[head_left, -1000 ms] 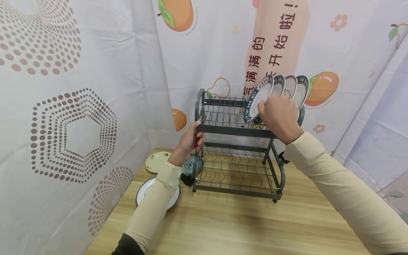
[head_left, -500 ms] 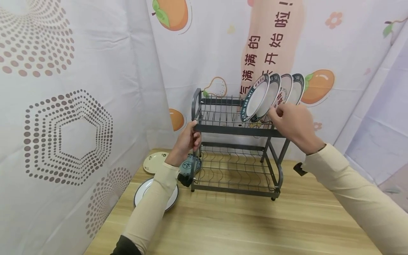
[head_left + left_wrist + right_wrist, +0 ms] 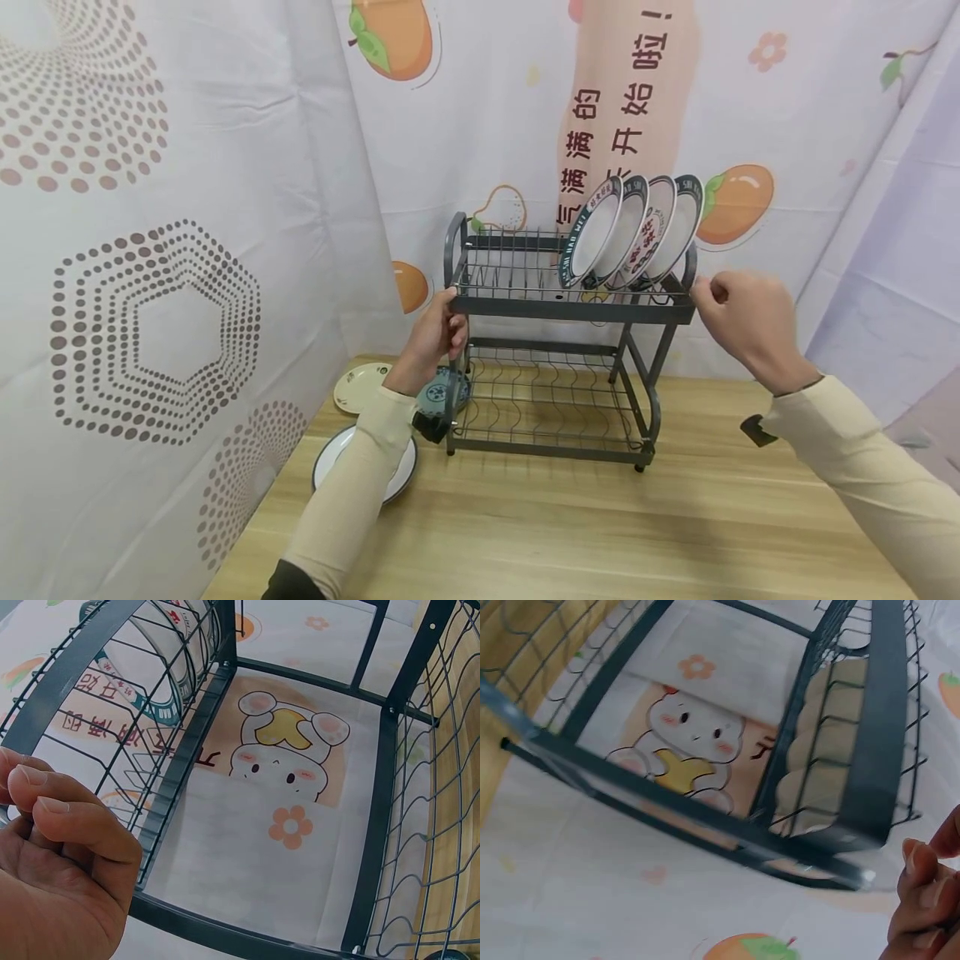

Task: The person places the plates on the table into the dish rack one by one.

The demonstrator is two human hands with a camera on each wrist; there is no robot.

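A dark two-tier dish rack (image 3: 577, 310) stands on the table. My left hand (image 3: 431, 337) grips the front left corner of its upper tier, thumb on top; in the left wrist view the curled fingers (image 3: 82, 825) lie by the end of the upper bar. Several patterned plates (image 3: 595, 237) lean in a row in the right half of the upper tier. Beside the front right corner is my right hand (image 3: 750, 325), fingers loosely curled with nothing between them. In the right wrist view its fingertips (image 3: 919, 859) are just outside the rack's corner.
On the wooden table (image 3: 540, 533), left of the rack, lie a cream plate (image 3: 356, 390), a blue patterned plate (image 3: 438, 392) and a dark-rimmed white plate (image 3: 406, 471) partly behind the left forearm. Printed curtains (image 3: 480, 125) hang behind and at both sides.
My right hand has let go of the plates and moved right and down to the rack's front right corner. The left hand keeps its grip on the rack.
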